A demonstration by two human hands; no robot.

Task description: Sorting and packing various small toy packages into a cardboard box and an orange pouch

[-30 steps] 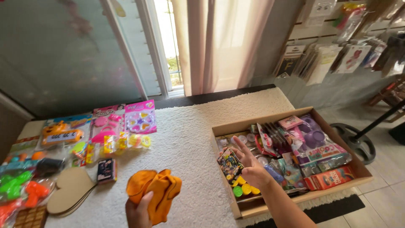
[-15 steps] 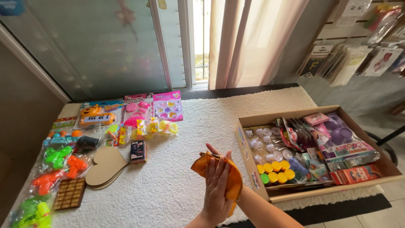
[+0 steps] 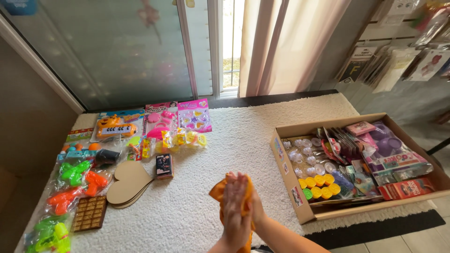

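Note:
My left hand (image 3: 234, 211) and my right hand (image 3: 257, 212) are pressed palm to palm low in the middle of the view. An orange cloth (image 3: 216, 192) is squeezed between them, with its edges sticking out at the upper left and below. Whether anything is wrapped inside the cloth is hidden. Both hands hover over a cream fluffy rug (image 3: 243, 136) that covers the table. Just to their right stands an open cardboard box (image 3: 328, 213).
The box holds packed toys, clear cups and yellow caps (image 3: 321, 183). At the left lie packaged toys: water pistols (image 3: 75, 185), a toy keyboard (image 3: 115, 127), pink sets (image 3: 194, 116), a wooden heart (image 3: 129, 182), a small dark card box (image 3: 164, 165). Window and curtain behind.
A second ago my right hand held a small pack at the box and my left held the cloth alone. The hands came together and now press the cloth between them.

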